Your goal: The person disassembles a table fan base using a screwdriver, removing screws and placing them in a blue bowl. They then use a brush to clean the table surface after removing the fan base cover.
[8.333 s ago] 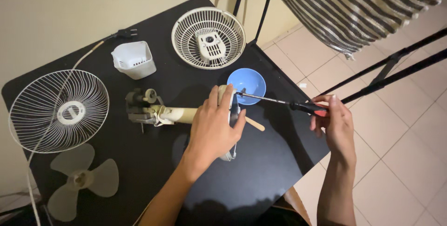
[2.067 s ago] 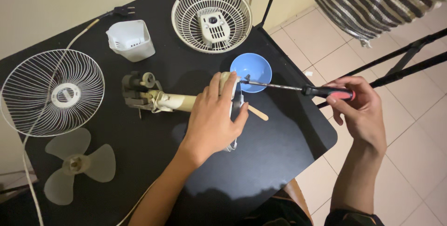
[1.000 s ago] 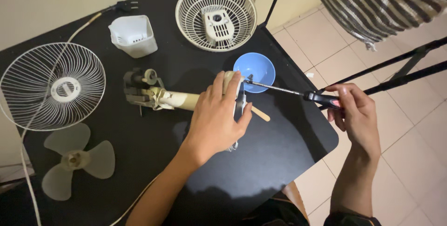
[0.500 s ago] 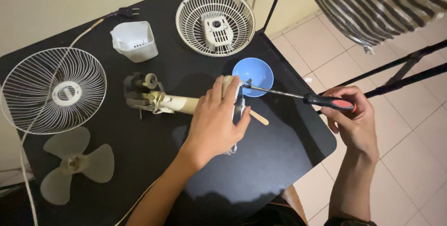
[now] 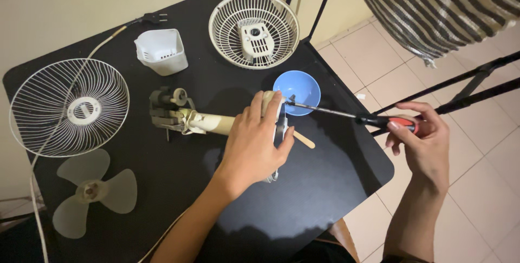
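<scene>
The left hand [image 5: 254, 144] covers most of the fan base [image 5: 271, 103] it presses on, so where the screwdriver [image 5: 346, 115] tip meets that part cannot be told. The right hand [image 5: 422, 144] wraps the screwdriver's red and black handle, hiding most of it, and the wooden stick [image 5: 304, 140] shows only its outer end beside the left fingers. The white power cord [image 5: 33, 198] runs out past the bottom edge, and the striped cloth [image 5: 433, 8] is cut off at the top right.

Black square table [image 5: 325, 187] stands against a plain cream wall [image 5: 65, 3]. Floor [image 5: 487, 149] of pale pinkish tiles with light grout. Striped grey-and-white fabric [image 5: 449, 8] hangs upper right above dark metal bars [image 5: 476, 81].
</scene>
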